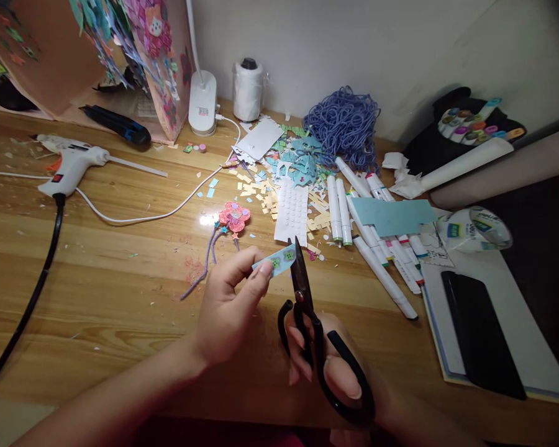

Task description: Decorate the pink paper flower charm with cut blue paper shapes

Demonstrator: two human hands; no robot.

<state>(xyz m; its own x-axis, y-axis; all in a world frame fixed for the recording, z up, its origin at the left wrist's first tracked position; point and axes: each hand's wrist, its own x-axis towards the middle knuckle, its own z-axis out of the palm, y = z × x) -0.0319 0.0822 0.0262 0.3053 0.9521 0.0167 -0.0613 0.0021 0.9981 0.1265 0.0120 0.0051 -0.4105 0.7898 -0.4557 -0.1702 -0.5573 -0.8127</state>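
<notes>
Your left hand (230, 307) pinched a light-blue paper strip (282, 261) printed with green-centred flowers between thumb and fingers — its right end at the slightly parted blades of the black scissors (302, 301). Your right hand (334, 330) gripped those scissors, thumb and fingers through the handles. Beyond the scissors lay a white dot sheet (292, 210); left of them, a coral flower ornament (234, 217).

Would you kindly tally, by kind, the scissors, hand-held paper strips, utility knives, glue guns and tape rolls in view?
Scissors, in the right hand: 1
Patterned strip, in the left hand: 1
Utility knife: 1
Glue gun: 1
Tape roll: 1
Total: 5
</notes>
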